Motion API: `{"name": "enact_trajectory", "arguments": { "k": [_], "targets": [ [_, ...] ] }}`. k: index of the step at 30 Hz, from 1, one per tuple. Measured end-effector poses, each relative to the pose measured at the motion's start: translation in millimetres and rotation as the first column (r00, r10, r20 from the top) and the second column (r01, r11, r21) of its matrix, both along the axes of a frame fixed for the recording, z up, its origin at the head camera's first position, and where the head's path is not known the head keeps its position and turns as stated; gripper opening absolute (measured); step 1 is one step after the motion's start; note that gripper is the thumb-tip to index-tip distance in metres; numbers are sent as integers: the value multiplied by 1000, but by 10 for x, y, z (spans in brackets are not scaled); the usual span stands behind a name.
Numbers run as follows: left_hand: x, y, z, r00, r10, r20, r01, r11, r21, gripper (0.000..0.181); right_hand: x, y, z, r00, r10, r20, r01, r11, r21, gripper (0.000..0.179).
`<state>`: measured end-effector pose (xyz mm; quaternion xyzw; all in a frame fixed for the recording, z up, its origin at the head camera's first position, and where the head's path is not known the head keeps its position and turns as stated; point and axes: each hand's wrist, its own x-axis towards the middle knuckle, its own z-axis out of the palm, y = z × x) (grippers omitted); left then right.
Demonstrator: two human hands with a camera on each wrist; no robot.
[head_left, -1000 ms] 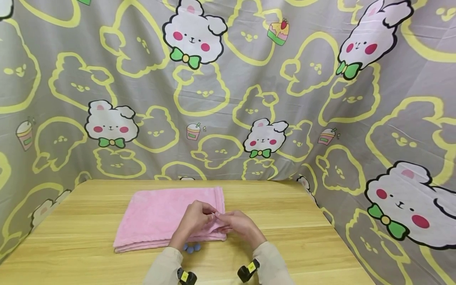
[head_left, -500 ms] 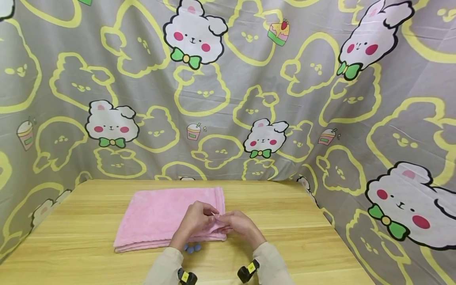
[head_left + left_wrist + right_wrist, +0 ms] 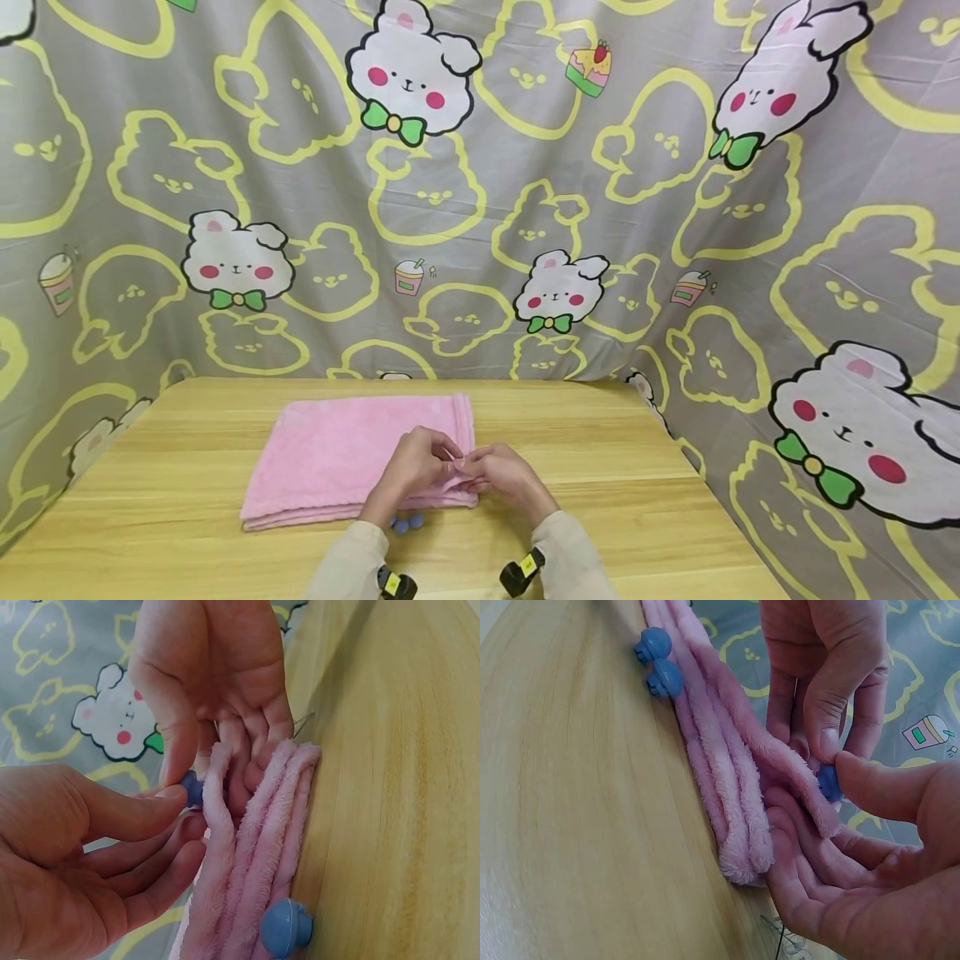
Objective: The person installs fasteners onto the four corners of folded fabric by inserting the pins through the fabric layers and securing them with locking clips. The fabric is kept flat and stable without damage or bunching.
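Note:
A folded pink fleece blanket point(image 3: 337, 450) lies on the wooden table. Both hands are at its near right corner, where one layer is lifted from the others. My left hand point(image 3: 408, 467) pinches a small blue mushroom-shaped clip point(image 3: 193, 790) against that lifted layer. From the other side, the right hand point(image 3: 510, 475) grips the layer, its thumb also touching the clip and its fingers tucked beneath the fabric. The clip's underside is hidden by fingers and cloth. Several more blue clips point(image 3: 408, 522) rest beside the blanket's front edge, below the left wrist.
The wooden table point(image 3: 600, 517) extends around the blanket. A grey cloth point(image 3: 465, 225) printed with white bunnies and yellow outlines hangs behind and at both sides. Near the blanket corner, a thin dark wire-like line point(image 3: 781, 941) shows in the right wrist view.
The left hand's fingers have shifted slightly down and toward the right hand. The blanket and the loose clips stay in place.

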<state>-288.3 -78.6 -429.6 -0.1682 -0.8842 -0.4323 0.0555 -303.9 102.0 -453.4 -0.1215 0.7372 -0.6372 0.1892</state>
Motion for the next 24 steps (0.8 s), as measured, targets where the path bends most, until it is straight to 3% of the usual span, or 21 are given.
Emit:
{"name": "enact_trajectory", "arguments": {
  "k": [9,18,24],
  "targets": [
    [24,21,21,997,41,62,-40,999,-24,18,-8,-3,-27,1000,7,-5,-7,1000,-10,32],
    [86,44,31,975,15,223,17,990,-143,41,-4,-17,-16,1000,15,-6,-15,1000,-9,33],
    [76,18,14,982,33,186,-5,989,-148,27,-20,-19,-23,1000,19,0,-19,1000,-3,35]
  ]
}}
